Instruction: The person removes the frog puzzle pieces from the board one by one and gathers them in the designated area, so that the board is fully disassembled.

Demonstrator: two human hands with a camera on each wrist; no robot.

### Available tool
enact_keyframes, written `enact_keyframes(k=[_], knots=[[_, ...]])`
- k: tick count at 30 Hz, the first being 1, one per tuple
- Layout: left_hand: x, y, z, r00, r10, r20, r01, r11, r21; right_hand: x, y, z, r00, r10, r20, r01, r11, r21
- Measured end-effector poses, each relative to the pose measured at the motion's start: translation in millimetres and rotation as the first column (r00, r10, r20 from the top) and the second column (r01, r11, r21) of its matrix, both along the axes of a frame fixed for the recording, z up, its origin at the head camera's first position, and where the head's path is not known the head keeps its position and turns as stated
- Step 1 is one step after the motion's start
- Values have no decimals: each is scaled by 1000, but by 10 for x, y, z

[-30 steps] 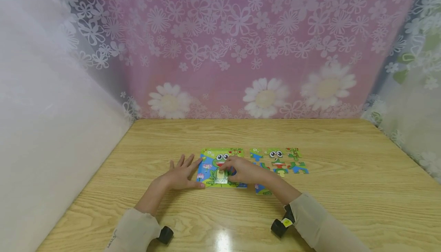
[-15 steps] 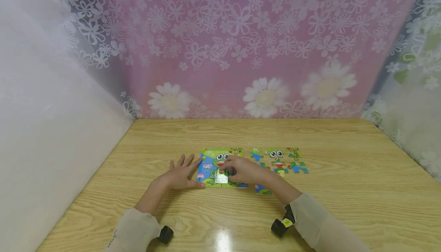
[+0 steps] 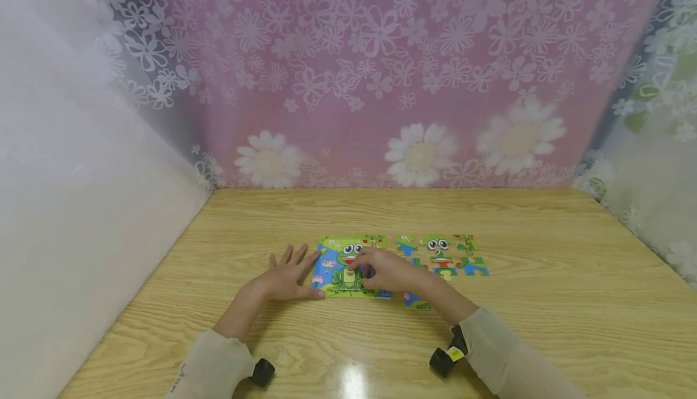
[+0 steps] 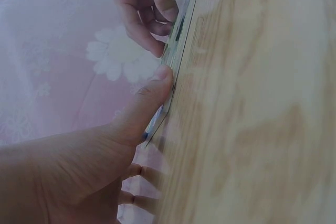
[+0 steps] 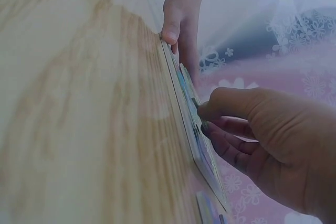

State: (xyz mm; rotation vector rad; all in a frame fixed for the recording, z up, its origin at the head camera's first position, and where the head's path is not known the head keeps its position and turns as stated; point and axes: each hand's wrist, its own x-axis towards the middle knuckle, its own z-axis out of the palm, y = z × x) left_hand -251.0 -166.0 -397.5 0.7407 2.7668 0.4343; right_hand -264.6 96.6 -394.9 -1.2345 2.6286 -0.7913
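A frog puzzle board lies on the table in the head view. My left hand is spread at its left side, thumb at the near corner and index fingertip at the left edge. My right hand reaches over the frog's body, thumb and index fingertips together. In the right wrist view, the right hand pinches a thin puzzle piece close over the board; its picture is mostly hidden by the fingers. The left thumb touches the board's edge in the left wrist view.
Several loose puzzle pieces lie right of the board, among them an eyes piece, a mouth piece and a blue-green piece. The right forearm covers part of them. A flowered curtain stands behind the wooden table.
The bright square glare on the frog's belly has gone, and the green and yellow belly print shows now. Both hands stay practically where they were.
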Motion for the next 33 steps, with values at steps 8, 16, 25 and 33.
enact_keyframes(k=[8,16,25,33], knots=[[28,20,59,1000,-2,13,2,1000,-10,-1,23,29,999,-23,49,24,999,-26],[35,15,71,1000,3,12,-3,1000,-7,-1,104,115,995,-19,93,25,998,-56],[-11,-10,-2,1000,5,8,-5,1000,-3,33,327,193,999,-12,41,14,998,-65],[-10,-7,-4,1000,5,7,-5,1000,-10,103,616,210,997,-27,-69,20,994,-105]])
